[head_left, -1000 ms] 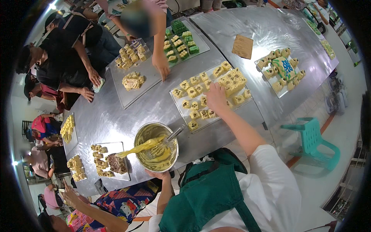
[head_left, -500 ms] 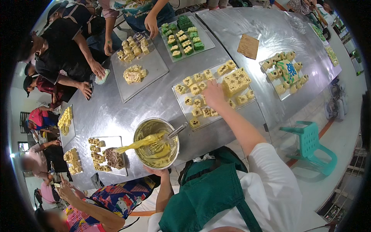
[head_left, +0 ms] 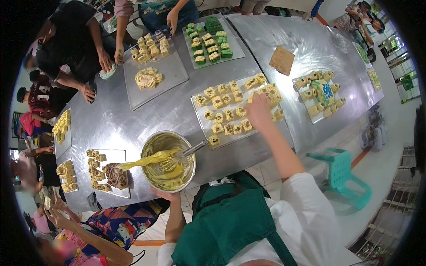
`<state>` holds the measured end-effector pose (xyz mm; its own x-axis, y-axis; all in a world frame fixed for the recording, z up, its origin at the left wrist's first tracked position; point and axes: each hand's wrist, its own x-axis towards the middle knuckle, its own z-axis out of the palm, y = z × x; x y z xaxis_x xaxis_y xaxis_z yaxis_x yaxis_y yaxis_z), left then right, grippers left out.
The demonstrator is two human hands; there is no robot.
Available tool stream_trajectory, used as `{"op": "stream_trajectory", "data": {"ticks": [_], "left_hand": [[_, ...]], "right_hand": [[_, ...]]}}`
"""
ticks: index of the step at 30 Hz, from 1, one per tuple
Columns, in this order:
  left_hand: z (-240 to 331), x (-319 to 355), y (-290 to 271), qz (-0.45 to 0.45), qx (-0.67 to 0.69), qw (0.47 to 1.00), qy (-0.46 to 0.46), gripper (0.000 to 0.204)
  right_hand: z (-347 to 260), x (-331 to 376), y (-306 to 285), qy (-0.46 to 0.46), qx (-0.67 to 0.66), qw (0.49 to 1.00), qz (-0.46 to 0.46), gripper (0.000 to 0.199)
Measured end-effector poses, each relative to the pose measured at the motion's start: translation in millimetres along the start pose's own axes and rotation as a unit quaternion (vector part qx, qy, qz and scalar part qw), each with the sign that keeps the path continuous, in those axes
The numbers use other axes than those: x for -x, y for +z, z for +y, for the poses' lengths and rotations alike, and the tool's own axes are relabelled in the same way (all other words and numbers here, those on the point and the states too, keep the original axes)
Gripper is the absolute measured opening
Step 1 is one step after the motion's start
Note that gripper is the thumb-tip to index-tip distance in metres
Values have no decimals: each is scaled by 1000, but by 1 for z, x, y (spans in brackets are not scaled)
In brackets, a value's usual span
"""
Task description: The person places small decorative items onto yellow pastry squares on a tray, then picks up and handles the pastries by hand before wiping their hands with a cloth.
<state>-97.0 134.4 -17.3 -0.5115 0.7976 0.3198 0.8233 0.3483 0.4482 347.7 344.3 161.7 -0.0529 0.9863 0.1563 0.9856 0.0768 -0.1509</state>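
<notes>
My right hand (head_left: 259, 110) reaches over a tray (head_left: 227, 141) of small square cakes (head_left: 217, 102) with yellow icing and dark toppings. Its fingers are drawn together at the left side of a larger yellow-iced cake (head_left: 274, 94); whatever they pinch is hidden. Low against the near side of a metal mixing bowl (head_left: 191, 174), my left hand (head_left: 164, 193) grips it from below, most of its fingers out of sight. The bowl tilts toward me at the table's edge. Inside are yellow icing, a whisk (head_left: 195, 147) and a yellow-smeared piping bag (head_left: 148, 160) hanging over the left rim.
Left of the bowl, a tray (head_left: 120, 154) carries small cakes and a brown-iced cake (head_left: 116, 175). Beyond lie trays of green cakes (head_left: 213, 25) and yellow-iced pieces (head_left: 148, 78). Brown cardboard (head_left: 282, 60) and a decorated cake (head_left: 322, 92) are farther right. A green chair (head_left: 341, 173) stands right; several people surround the table.
My right hand has moved right across the tray, from the small cakes to the larger cake. The small cakes it covered now show. My left hand stays at the bowl.
</notes>
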Motion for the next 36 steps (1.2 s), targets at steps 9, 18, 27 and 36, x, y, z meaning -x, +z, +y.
{"op": "stream_trajectory", "data": {"ticks": [9, 18, 27, 36], "left_hand": [[11, -4, -6, -55, -8, 995, -83, 85], [-18, 3, 10, 13, 113, 990, -87, 92], [-9, 1, -1, 44, -45, 998, -6, 91], [-3, 2, -2, 45, -1, 999, -18, 87]], "right_hand": [[2, 28, 10, -28, 55, 998, 31, 10], [-11, 27, 16, 17, 42, 999, 5, 14], [-14, 23, 18, 44, 29, 999, -10, 15], [-37, 49, -48, 63, -77, 993, 59, 22]]}}
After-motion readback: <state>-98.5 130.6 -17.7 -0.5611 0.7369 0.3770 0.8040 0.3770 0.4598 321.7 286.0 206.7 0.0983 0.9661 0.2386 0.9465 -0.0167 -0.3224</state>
